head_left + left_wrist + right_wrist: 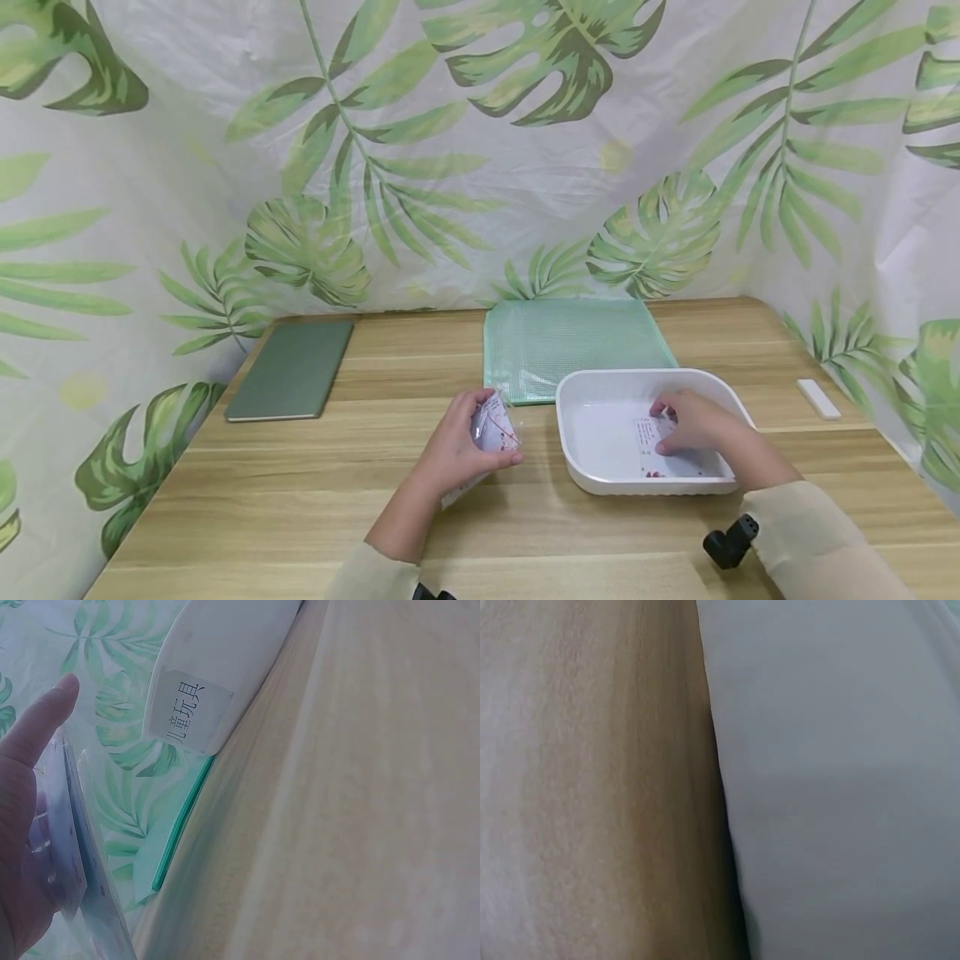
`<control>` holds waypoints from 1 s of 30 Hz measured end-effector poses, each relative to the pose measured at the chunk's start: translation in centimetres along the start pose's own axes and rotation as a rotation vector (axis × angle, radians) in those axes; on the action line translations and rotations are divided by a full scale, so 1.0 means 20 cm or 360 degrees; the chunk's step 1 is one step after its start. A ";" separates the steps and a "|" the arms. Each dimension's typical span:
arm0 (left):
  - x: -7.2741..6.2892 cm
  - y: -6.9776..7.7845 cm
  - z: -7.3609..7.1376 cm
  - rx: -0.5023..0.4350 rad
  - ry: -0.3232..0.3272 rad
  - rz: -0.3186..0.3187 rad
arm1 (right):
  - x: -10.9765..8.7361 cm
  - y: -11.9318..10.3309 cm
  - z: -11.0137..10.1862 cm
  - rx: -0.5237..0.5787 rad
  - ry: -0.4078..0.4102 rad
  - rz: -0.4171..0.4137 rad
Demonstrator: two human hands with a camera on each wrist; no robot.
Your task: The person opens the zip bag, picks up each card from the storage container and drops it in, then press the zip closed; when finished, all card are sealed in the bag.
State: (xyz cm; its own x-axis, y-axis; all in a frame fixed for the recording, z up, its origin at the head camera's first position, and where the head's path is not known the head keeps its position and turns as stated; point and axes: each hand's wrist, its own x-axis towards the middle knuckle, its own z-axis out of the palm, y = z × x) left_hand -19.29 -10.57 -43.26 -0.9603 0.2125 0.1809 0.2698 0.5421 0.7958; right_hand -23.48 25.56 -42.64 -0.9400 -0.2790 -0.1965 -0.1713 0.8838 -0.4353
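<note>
My left hand holds a printed card packet in clear plastic upright above the table, its fingers behind and thumb at the near side. From the left wrist, the thumb stands beside the packet, which shows more than one layer. To its right, my right hand reaches over the wall of a white plastic tray. There its bent fingers and thumb grip a white card with small print and red flowers, low against the tray floor. The palm covers part of that card.
A green mesh zip pouch lies behind the tray. A dark green notebook is at the back left, and a small white bar near the right edge. The tray's outer side carries a label. A leaf-patterned cloth hangs behind.
</note>
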 end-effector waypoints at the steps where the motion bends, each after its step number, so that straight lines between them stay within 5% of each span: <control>1: 0.00 0.00 0.00 0.0000 0.0000 0.0002 | 0.00 0.00 0.00 0.0000 0.0005 -0.0002; 30: 0.00 0.00 0.00 0.0024 0.0002 0.0001 | 0.01 -0.02 -0.13 0.0486 0.0181 0.0255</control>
State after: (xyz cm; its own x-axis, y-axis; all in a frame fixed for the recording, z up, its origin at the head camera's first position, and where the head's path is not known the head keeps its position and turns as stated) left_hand -19.26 -10.66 -43.33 -0.9601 0.2118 0.1823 0.2717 0.5542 0.7868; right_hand -24.40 26.13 -40.16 -0.9775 -0.0872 -0.1918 0.0607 0.7554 -0.6524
